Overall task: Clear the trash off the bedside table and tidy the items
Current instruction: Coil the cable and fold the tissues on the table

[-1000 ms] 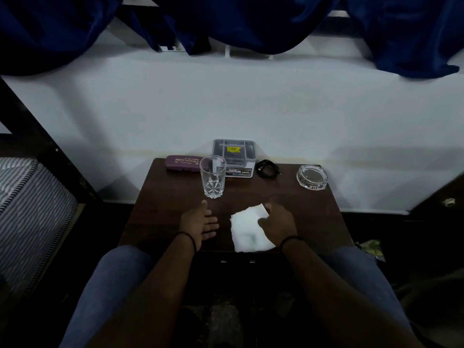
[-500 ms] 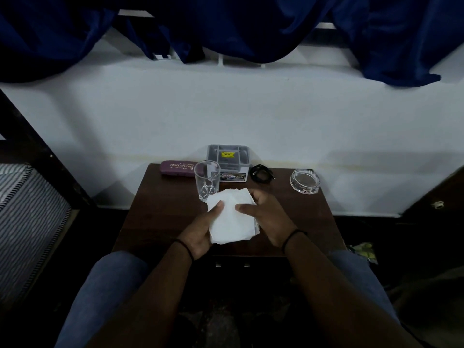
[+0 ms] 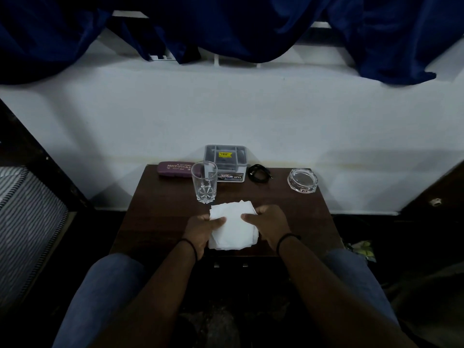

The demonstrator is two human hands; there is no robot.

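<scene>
So both hands, left (image 3: 200,231) & right (image 3: 270,226), grip the white paper tissue (image 3: 234,228); clear drinking glass (image 3: 204,181) stands just behind, round glass ashtray (image 3: 302,180) back-right on the dark wooden table (image 3: 160,212).

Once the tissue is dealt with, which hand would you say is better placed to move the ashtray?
Probably the right hand. The glass ashtray sits at the table's far right corner, on that hand's side; the left hand would have to cross over the tissue both hands hold.
</scene>
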